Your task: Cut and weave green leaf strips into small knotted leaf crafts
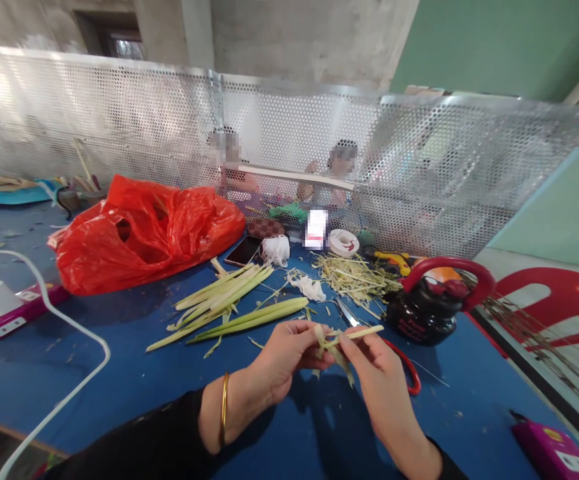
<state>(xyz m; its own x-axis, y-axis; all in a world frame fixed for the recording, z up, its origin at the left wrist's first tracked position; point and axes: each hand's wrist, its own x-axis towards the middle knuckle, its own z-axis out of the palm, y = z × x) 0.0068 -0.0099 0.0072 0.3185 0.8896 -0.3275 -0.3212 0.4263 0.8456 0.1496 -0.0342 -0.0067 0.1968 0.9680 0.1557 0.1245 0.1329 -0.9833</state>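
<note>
Pale green plant strips [336,342], folded or woven together, are pinched between my two hands above the blue table. My left hand [292,350] grips the folded part, and a gold bangle circles that wrist. Thumb and fingers of my right hand [374,363] close on a strip whose end sticks out to the right. Red-handled scissors [412,373] lie partly hidden behind my right hand. Beyond my left hand lie a long green leaf stalk [254,319] and a bundle of pale stalks [224,293]. Thin plant scraps [356,277] are heaped farther back.
A red plastic bag [149,233] sits at the back left, near a power strip [16,317] with a white cable. A black jug [424,310] stands at right. White thread [276,251], phones and a tape roll [344,243] line the perforated metal screen [289,133]; people sit behind it.
</note>
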